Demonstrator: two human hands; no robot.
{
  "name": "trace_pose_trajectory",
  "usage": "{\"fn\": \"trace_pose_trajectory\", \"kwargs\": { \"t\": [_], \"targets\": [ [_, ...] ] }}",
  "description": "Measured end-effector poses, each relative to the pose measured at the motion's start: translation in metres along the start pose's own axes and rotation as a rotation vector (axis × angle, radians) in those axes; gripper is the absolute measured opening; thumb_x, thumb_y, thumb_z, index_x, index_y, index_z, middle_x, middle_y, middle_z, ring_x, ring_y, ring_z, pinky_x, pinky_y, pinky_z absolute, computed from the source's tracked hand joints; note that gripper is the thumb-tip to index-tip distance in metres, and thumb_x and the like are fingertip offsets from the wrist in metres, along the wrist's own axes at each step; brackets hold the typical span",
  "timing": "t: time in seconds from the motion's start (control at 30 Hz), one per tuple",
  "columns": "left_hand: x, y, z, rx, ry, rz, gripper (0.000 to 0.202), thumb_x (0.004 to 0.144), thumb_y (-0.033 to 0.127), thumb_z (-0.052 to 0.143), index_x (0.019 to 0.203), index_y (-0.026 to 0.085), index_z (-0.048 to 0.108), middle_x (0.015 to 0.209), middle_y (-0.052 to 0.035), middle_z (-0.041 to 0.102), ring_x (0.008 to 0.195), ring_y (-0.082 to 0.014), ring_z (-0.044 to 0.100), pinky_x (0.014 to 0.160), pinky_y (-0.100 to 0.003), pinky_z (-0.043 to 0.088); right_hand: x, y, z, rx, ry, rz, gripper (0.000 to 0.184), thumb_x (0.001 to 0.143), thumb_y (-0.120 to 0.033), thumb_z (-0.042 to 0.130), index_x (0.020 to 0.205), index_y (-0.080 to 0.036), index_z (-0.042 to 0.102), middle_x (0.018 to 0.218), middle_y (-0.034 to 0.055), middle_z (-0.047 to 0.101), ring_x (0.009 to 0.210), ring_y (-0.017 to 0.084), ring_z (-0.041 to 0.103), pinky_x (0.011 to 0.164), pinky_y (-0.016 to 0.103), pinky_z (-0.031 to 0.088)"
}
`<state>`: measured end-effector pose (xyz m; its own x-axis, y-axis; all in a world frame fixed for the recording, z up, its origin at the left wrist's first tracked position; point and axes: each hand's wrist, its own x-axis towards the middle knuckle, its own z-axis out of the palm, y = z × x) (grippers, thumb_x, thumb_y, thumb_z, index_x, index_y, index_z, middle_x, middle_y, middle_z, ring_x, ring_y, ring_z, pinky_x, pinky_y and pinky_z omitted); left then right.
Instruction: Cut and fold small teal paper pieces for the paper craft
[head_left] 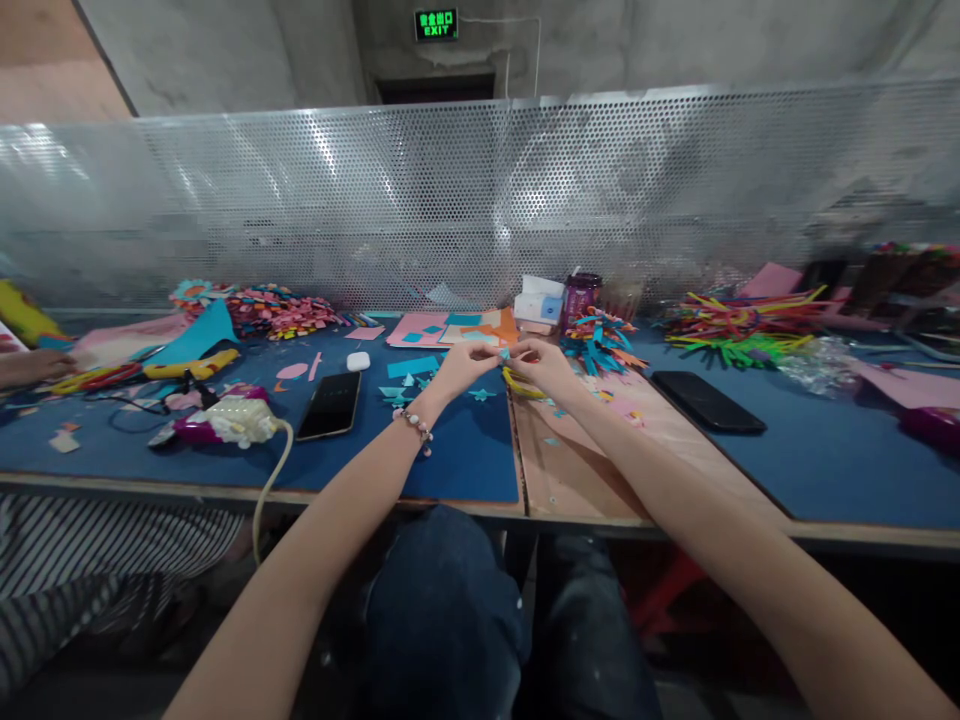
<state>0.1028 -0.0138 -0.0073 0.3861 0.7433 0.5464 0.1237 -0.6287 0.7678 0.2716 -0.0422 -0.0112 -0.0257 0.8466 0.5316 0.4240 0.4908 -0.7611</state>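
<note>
My left hand [468,366] and my right hand [546,368] meet over the middle of the table. Their fingertips pinch a small light-blue paper piece [505,354], whose exact shape is mostly hidden. A yellow looped item [523,386], perhaps scissor handles, lies under my right hand. Left of my left hand are a blue paper strip [412,367] and several small pointed blue paper cutouts [395,393]. Another blue cutout [481,396] rests just below my fingers. A beaded bracelet circles my left wrist.
A phone [330,405] and a white earbud case [358,361] lie to the left, near a power strip [229,418] with a cable. Another phone [707,401] is to the right. Colourful strip piles [742,322] stand before the perforated metal screen [450,200]. Another person's hand [34,368] shows far left.
</note>
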Motion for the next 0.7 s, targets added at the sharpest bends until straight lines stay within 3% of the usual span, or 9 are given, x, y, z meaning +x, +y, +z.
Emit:
{"fn": "trace_pose_trajectory", "kwargs": {
  "t": [0.33, 0.7],
  "targets": [
    [-0.0007, 0.0030, -0.0008, 0.015, -0.003, 0.007, 0.021, 0.073, 0.030, 0.063, 0.081, 0.012, 0.068, 0.080, -0.0062, 0.068, 0.070, -0.0131, 0.058, 0.070, -0.026, 0.045, -0.0010, 0.0017, -0.0048, 0.013, -0.002, -0.075, 0.032, 0.068, -0.045, 0.066, 0.083, -0.016, 0.063, 0.080, 0.0044, 0.065, 0.068, 0.015, 0.058, 0.064, 0.028, 0.047],
    [0.0012, 0.0030, -0.0027, 0.030, -0.007, 0.049, 0.022, 0.074, 0.033, 0.063, 0.083, 0.013, 0.068, 0.084, -0.0065, 0.067, 0.073, -0.0131, 0.058, 0.072, -0.025, 0.045, -0.0028, -0.0015, -0.0073, 0.123, 0.002, -0.001, 0.034, 0.063, -0.045, 0.070, 0.081, -0.017, 0.064, 0.076, 0.0034, 0.064, 0.065, 0.013, 0.055, 0.061, 0.026, 0.046]
  ]
}}
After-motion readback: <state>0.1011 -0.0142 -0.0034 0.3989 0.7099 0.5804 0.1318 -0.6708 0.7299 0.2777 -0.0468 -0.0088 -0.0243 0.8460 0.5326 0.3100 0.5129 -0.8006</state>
